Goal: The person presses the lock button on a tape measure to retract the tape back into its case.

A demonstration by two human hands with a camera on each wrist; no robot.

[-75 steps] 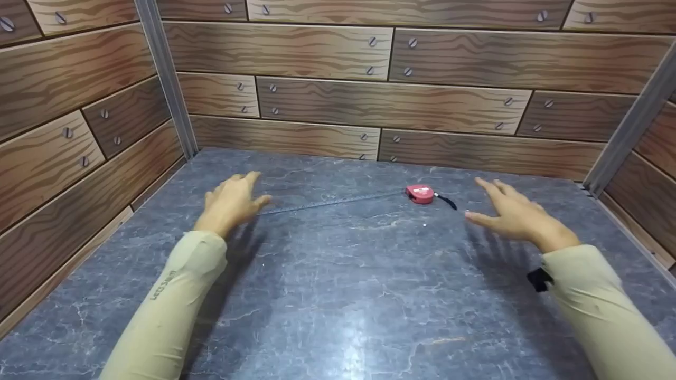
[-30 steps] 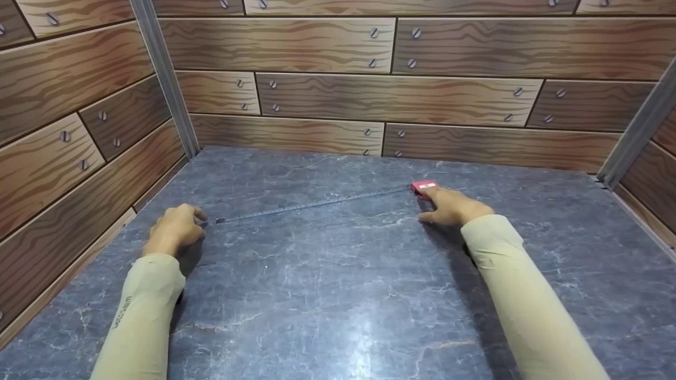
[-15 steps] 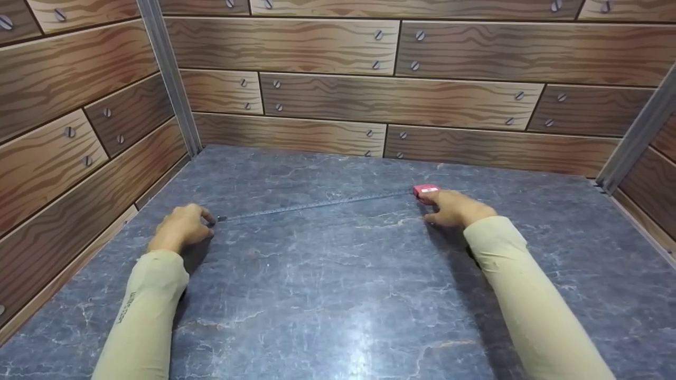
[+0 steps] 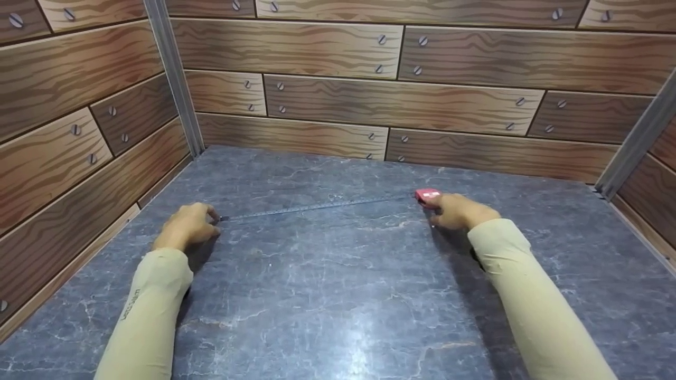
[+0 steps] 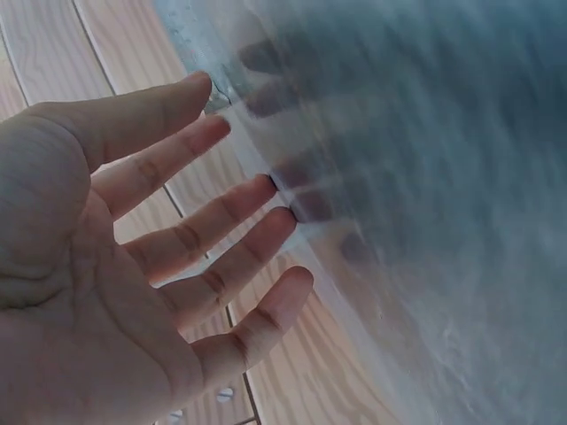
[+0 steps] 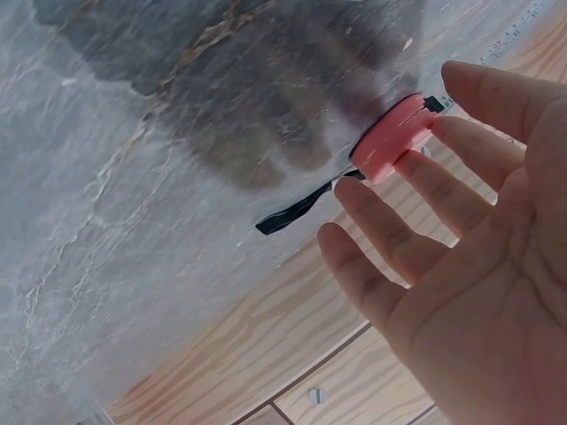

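A red tape measure (image 4: 426, 197) lies on the dark marbled tabletop (image 4: 327, 279), its blade (image 4: 317, 206) drawn out leftward in a straight line. My right hand (image 4: 458, 210) is at the case; in the right wrist view, fingertips touch the red case (image 6: 390, 146) while the thumb stands apart from it. A black strap (image 6: 306, 211) trails from the case there. At the blade's far left end (image 4: 225, 218) is my left hand (image 4: 187, 224), thumb and index finger close around that end. The left wrist view shows its fingers (image 5: 226, 221) loosely bent; whether they touch the blade is unclear.
Wood-patterned panels (image 4: 327, 100) wall in the table at the back, left and right. Grey metal posts (image 4: 177, 79) stand in both rear corners. Bright light reflects off the tabletop near the front.
From hovering apart, my right hand has come left to the tape measure's case. My left hand went back and left, then edged right to the blade's end. The blade stays drawn out.
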